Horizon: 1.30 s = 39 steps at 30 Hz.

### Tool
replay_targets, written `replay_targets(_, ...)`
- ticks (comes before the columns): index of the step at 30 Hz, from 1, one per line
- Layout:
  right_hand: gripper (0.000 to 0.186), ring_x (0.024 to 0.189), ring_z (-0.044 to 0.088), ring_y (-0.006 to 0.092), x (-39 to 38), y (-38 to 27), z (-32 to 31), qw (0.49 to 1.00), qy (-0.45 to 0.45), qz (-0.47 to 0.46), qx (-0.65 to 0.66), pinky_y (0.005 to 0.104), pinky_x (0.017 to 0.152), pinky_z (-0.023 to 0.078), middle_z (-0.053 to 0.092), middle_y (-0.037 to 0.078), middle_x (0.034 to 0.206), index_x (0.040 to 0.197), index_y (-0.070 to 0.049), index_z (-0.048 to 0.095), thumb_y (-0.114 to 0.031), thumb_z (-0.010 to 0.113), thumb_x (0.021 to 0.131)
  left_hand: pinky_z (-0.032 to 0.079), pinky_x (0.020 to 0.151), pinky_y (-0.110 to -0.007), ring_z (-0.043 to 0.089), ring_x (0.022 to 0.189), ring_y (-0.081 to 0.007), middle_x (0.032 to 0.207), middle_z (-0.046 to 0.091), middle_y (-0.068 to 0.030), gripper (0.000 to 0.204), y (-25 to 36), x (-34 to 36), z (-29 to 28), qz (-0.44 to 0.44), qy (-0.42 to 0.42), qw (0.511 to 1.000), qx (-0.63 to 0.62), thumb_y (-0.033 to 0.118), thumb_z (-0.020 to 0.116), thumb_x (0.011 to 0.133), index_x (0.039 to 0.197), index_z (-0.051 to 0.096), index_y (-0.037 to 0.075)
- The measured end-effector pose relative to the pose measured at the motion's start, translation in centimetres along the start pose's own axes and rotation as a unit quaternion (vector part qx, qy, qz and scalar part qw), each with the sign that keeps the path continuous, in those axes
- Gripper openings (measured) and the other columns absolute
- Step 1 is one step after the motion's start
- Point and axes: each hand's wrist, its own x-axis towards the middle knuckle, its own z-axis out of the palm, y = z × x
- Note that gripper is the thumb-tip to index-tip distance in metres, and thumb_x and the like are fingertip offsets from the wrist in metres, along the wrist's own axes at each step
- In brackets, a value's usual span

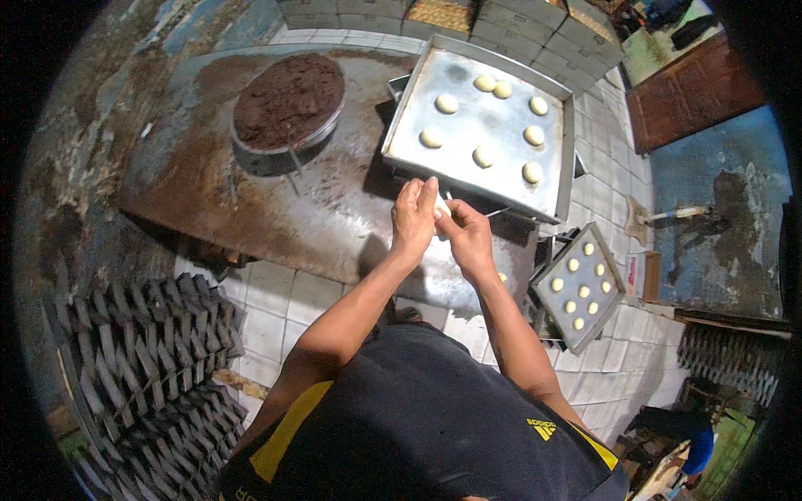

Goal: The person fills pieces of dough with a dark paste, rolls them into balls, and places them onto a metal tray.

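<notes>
My left hand and my right hand meet over the metal worktop, both closed around a pale piece of dough pinched between the fingers. Just beyond them lies a large metal baking tray with several round dough balls spaced over it. To the far left of the tray stands a round pan of dark brown filling.
A smaller tray with several dough balls sits lower right over the white tiled floor. Stacked dark moulds fill the lower left. Grey crates line the far edge. Another person crouches at the lower right.
</notes>
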Motion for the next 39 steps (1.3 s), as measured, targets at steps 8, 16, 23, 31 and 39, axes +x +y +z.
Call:
replay_targets(8, 0.035, 0.096, 0.065, 0.0131, -3.0, -1.6, 6.8, 0.977, -0.120, 0.049, 0.169, 0.0273, 0.090, 0.049, 0.071, 0.006, 0.105, 0.125, 0.004, 0.062, -0.007, 0.072, 0.093, 0.047, 0.075, -0.028, 0.057, 0.085, -0.0113, 0.093, 0.061, -0.0019, 0.042, 0.8, -4.7, -10.1, 0.037, 0.043, 0.993, -0.103, 0.046, 0.060, 0.102, 0.111, 0.063, 0.005)
replay_targets(16, 0.025, 0.082, 0.063, 0.0390, -0.1, 2.4, 20.0, 0.848, -0.160, -0.403, -0.304, 0.0438, 0.076, 0.052, 0.066, 0.019, 0.087, 0.101, 0.000, 0.068, -0.021, 0.074, 0.088, 0.049, 0.089, -0.032, 0.063, 0.106, -0.0152, 0.117, 0.067, -0.0057, 0.031, -4.0, -6.8, -21.8, -0.125, 0.077, 0.989, -0.030, 0.012, 0.053, 0.101, 0.130, 0.061, 0.004)
replay_targets(23, 0.033, 0.081, 0.066, 0.0367, 15.8, 6.7, 30.7, 0.958, 0.004, -0.070, -0.277, 0.0444, 0.076, 0.051, 0.067, 0.022, 0.089, 0.093, 0.003, 0.064, -0.029, 0.068, 0.095, 0.049, 0.095, -0.030, 0.062, 0.107, -0.0125, 0.117, 0.066, -0.0029, 0.045, -1.9, 2.6, -33.7, 0.022, 0.069, 0.996, -0.042, -0.002, 0.074, 0.084, 0.126, 0.061, 0.004)
replay_targets(31, 0.027, 0.081, 0.068, 0.0459, 20.9, -3.3, 35.6, 0.907, -0.157, -0.078, -0.383, 0.0487, 0.072, 0.052, 0.068, 0.028, 0.087, 0.102, 0.001, 0.069, -0.024, 0.061, 0.098, 0.050, 0.098, -0.032, 0.063, 0.111, -0.0147, 0.121, 0.067, -0.0091, 0.060, 0.1, 13.3, -44.9, 0.021, 0.055, 0.998, 0.022, 0.007, 0.085, 0.078, 0.130, 0.056, 0.004)
replay_targets(39, 0.027, 0.070, 0.070, 0.0298, 24.9, 1.8, 41.9, 0.913, -0.202, -0.044, -0.352, 0.0423, 0.063, 0.054, 0.071, 0.018, 0.078, 0.112, -0.004, 0.074, -0.021, 0.063, 0.094, 0.052, 0.097, -0.035, 0.067, 0.109, -0.0214, 0.118, 0.071, -0.0117, 0.061, 0.7, 19.0, -48.3, 0.025, 0.137, 0.978, 0.158, 0.015, 0.087, 0.079, 0.130, 0.056, 0.002)
